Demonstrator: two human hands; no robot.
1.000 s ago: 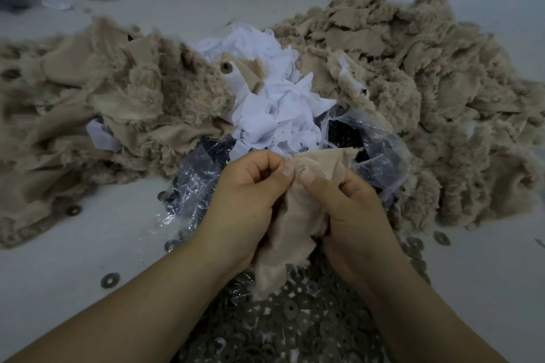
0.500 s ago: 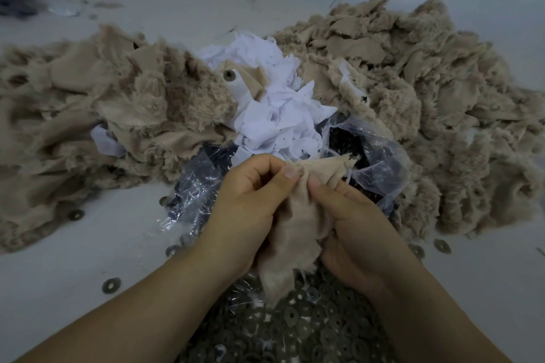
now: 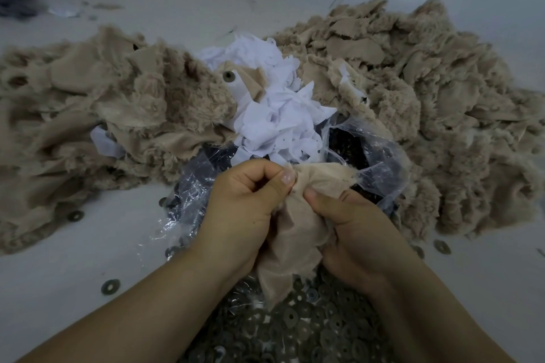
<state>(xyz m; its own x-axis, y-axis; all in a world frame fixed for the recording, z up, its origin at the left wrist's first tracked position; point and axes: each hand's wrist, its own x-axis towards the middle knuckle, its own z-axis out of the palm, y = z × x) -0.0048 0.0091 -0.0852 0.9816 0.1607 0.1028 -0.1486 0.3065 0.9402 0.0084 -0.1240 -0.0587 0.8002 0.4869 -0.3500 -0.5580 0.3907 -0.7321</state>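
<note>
Pinching a beige fabric piece [image 3: 298, 233] between them, the left hand [image 3: 241, 212] and right hand [image 3: 351, 233] work its top edge above the washers [image 3: 295, 321], probably locating a hole; next, seat a washer there.

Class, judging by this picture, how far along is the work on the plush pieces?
Done: one beige piece on the white scraps seems fitted with a washer. In hand: left hand and right hand pinch another plush piece. Left: likely the plush piles alongside.
</note>
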